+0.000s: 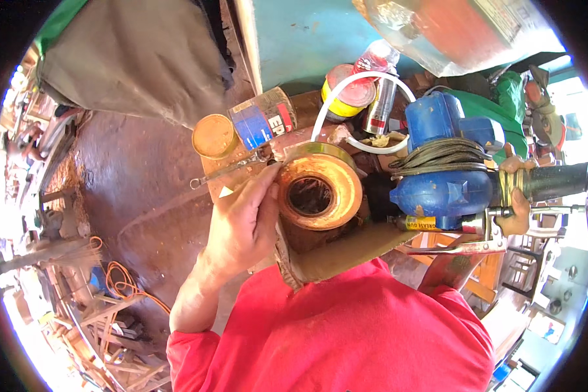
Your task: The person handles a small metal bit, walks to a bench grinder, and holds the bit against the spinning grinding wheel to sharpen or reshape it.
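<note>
Head view: left hand [247,219] grasping left rim of round tin [346,196]; tin directly rightward, mouth up, beyond cardboard box's [353,253] near-left corner. Right hand [519,212] farther, by blue machine [441,193], grip unclear.

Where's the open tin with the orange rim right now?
The open tin is near the middle of the head view, just right of the left hand and left of the blue machine.
</note>
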{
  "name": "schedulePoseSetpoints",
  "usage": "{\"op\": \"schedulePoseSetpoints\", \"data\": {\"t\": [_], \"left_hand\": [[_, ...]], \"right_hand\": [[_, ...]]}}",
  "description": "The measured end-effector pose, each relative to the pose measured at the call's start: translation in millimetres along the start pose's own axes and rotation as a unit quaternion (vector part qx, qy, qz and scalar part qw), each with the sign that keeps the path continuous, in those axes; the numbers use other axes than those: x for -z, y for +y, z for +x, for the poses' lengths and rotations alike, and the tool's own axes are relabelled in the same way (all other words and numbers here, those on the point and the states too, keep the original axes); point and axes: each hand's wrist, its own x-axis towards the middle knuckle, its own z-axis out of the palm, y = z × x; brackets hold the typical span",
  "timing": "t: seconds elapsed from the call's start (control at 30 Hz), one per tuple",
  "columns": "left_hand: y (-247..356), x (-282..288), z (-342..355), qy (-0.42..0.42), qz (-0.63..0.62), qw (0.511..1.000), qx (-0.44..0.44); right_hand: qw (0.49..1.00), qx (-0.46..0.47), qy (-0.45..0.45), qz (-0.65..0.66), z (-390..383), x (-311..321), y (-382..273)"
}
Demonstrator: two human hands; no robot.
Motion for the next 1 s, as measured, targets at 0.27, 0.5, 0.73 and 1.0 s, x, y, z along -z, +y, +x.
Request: {"op": "schedulePoseSetpoints", "data": {"t": [0.27, 0.5, 0.73, 1.0], "left_hand": [[4, 1, -11, 0.017, 0.050, 0.993, -0.106], [3, -2, -11, 0.016, 0.034, 0.992, -0.117], [11, -8, -19, -0.089, -0.211, 0.956, 0.181], [11, -21, -34, -0.053, -0.179, 0.966, 0.180]], "right_hand": [[0.998, 0.015, -0.014, -0.053, 3, 8, 2], [0.999, 0.010, -0.031, -0.043, 4, 13, 0], [0.999, -0.005, -0.021, -0.044, 1, 19, 2], [0.997, 0.012, -0.040, -0.060, 6, 6, -3]]}}
